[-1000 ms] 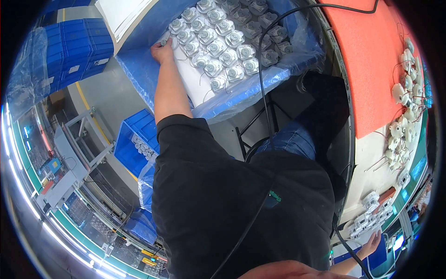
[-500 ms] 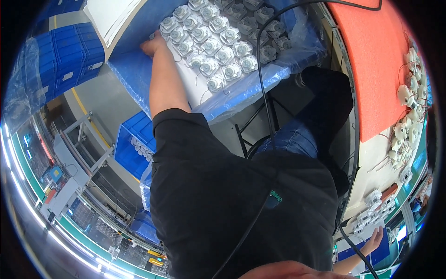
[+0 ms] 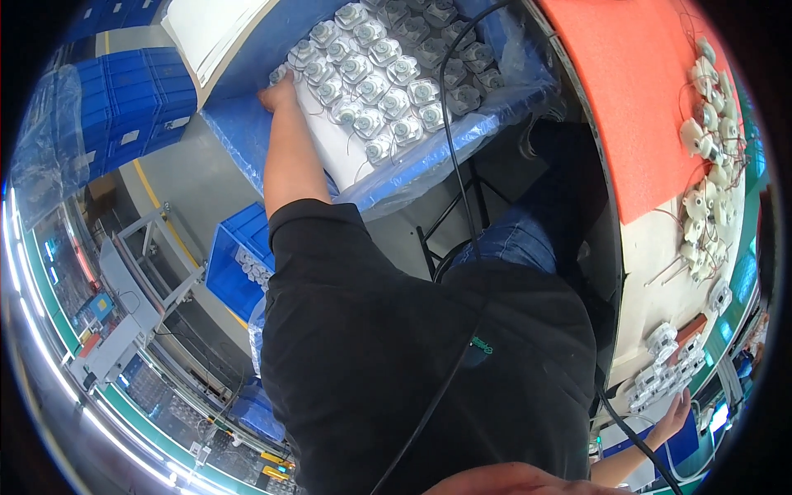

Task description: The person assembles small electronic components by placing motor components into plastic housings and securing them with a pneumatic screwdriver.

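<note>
White part [image 3: 277, 75], in left hand [image 3: 278, 94], fingers [image 3: 288, 78] partly hidden (far side unseen)

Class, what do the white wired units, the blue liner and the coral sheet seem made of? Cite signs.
White wired units: probably moulded plastic, smooth; their pale shells look rounded, though painted metal isn't ruled out.
Blue liner: glossy, thin plastic film; it wrinkles and catches highlights.
Coral sheet: likely matte foam; its face looks finely mottled.

The picture's edge cuts off the lined box's [image 3: 239, 136] far side; the left hand [image 3: 279, 96] partly hides one white part [image 3: 278, 73].
</note>
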`<state>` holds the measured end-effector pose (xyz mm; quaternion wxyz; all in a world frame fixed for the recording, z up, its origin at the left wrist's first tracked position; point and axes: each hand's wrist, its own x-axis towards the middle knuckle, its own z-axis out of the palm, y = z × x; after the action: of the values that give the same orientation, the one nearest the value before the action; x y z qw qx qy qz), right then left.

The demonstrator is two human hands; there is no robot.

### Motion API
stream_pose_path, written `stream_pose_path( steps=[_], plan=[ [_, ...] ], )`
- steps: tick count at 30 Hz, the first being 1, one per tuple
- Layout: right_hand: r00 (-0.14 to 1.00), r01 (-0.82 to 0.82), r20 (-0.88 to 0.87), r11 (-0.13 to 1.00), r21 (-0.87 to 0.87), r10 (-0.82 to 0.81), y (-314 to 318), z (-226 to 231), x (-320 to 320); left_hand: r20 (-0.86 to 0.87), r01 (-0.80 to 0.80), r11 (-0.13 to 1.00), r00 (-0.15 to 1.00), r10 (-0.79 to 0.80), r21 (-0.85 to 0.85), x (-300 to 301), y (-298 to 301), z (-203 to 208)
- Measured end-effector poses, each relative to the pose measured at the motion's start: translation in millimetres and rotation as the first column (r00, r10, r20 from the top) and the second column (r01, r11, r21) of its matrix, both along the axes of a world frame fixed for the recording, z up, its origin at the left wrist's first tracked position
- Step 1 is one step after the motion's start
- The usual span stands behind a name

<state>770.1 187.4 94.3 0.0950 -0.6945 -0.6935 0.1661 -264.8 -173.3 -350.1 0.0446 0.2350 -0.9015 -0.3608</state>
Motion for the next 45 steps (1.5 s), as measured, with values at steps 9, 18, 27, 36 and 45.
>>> stream_pose_path(
  steps=[9, 18, 27, 36, 45],
  plan=[
    [0.999, -0.046, -0.02, 0.998, 0.043, 0.047, 1.0, -10.1, 13.7, -0.034, 0.504, 0.842, 0.854, -0.519, -0.193, 47.6, 30.5, 62.7],
    [0.999, -0.043, 0.007, 0.999, 0.025, 0.042, 3.1, -11.8, 22.6, 0.143, 0.605, 0.71, 0.788, -0.599, -0.359, 5.5, 36.6, 11.6],
    [0.998, -0.03, 0.057, 0.999, -0.017, 0.031, 3.5, -12.4, 13.8, 0.073, 0.34, 0.837, 0.937, -0.343, -0.43, 32.3, 22.6, 57.8],
    [0.996, -0.013, 0.091, 0.999, -0.034, 0.016, 9.3, -12.1, 16.6, 0.296, 0.513, 0.701, 0.858, -0.419, -0.496, 2.3, 3.2, 45.8],
    [0.998, 0.01, -0.061, 1.0, -0.017, -0.011, 21.5, -58.4, -34.7, 0.485, 0.647, 0.224, 0.719, -0.498, -0.729, -126.4, -138.2, 34.5]
  ],
)
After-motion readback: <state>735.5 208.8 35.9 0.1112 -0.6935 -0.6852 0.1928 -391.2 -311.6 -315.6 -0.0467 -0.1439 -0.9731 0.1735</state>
